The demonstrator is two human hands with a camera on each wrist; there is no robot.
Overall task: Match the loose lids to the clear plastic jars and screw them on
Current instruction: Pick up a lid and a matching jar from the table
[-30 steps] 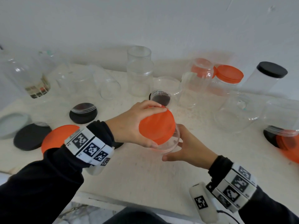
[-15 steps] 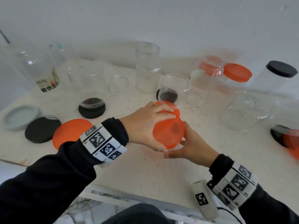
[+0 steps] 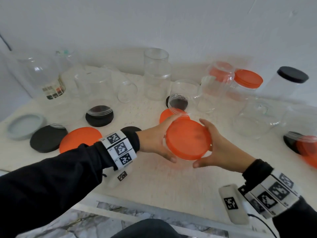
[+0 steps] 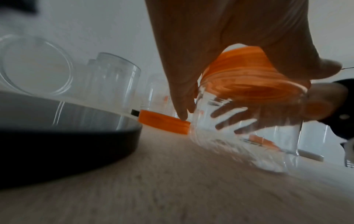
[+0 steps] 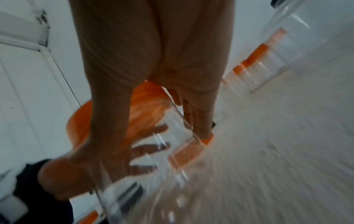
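Observation:
An orange lid point(image 3: 187, 140) sits on the mouth of a clear plastic jar, which is tilted so the lid faces me above the table's front middle. The lid hides the jar's body in the head view. My left hand point(image 3: 163, 137) grips the lid's left rim, thumb below and fingers above. In the left wrist view its fingers curl round the lid point(image 4: 249, 78) above the clear jar point(image 4: 239, 136). My right hand point(image 3: 217, 146) holds the jar from the right. In the right wrist view its thumb and fingers wrap round the jar point(image 5: 182, 166) below the lid point(image 5: 145, 106).
Loose lids lie at the left: grey point(image 3: 25, 124), black point(image 3: 48, 138), orange point(image 3: 80, 139). Another orange lid point(image 3: 165, 115) lies just behind my hands. Several open clear jars stand along the back. An orange-capped jar point(image 3: 247, 81) and a black-capped jar point(image 3: 288, 83) stand at the back right.
The jar and lid have tipped up so the lid's top faces me. My left hand has slid from over the lid to its left rim. My right hand has come up beside it.

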